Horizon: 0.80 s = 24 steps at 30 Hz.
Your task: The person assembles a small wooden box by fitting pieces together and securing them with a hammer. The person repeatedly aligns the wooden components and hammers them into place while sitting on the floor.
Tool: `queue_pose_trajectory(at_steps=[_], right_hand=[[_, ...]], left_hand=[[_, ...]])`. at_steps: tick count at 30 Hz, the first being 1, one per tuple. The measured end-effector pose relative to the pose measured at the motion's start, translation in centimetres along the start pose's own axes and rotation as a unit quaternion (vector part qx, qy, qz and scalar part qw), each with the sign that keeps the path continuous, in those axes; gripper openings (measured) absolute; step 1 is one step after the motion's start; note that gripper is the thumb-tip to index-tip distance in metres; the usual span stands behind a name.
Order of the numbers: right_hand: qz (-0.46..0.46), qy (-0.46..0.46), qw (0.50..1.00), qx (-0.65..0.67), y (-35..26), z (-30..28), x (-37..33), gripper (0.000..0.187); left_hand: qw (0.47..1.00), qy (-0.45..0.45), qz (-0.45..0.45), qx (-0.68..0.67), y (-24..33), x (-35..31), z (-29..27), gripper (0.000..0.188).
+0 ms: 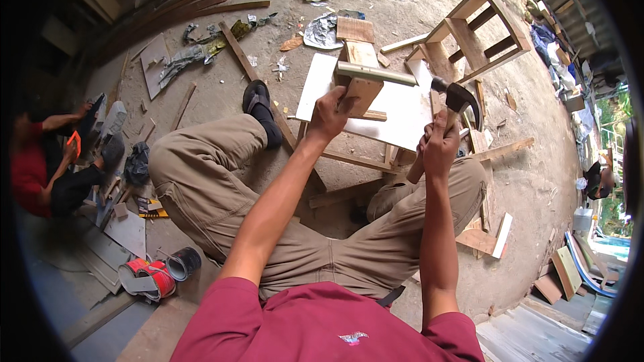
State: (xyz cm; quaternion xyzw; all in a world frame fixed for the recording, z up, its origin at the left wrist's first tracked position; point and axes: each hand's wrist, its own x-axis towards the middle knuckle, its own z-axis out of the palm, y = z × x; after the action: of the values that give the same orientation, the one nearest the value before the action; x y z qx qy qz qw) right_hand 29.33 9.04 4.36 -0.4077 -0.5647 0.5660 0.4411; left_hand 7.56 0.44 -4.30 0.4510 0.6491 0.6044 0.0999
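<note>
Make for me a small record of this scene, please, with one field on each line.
Left hand: grips a wooden piece
Right hand: grips a hammer by its handle, apart from the wooden piece
Work surface: white board beneath the wooden piece; contact unclear
Upper right: open wooden frame
Lower left: red can beside a dark can
Far left: another person in red

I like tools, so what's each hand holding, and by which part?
Right hand: hammer, by its handle. Left hand: wood, by its left side.
</note>
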Motion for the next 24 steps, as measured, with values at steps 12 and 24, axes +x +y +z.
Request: queue_pose_trajectory(at_steps=[12,24], right_hand=[[0.069,0.018,0.997,0.009,1.8,-2.3,-0.4,0.039],[0.087,0.01,0.985,-0.151,3.1,-0.1,-0.3,0.068]], left_hand=[[0.808,-0.18,0.296,0.476,7.3,8.9,-3.7,0.013],[0.815,-0.212,0.365,0.398,3.4,0.8,-1.8,0.026]])
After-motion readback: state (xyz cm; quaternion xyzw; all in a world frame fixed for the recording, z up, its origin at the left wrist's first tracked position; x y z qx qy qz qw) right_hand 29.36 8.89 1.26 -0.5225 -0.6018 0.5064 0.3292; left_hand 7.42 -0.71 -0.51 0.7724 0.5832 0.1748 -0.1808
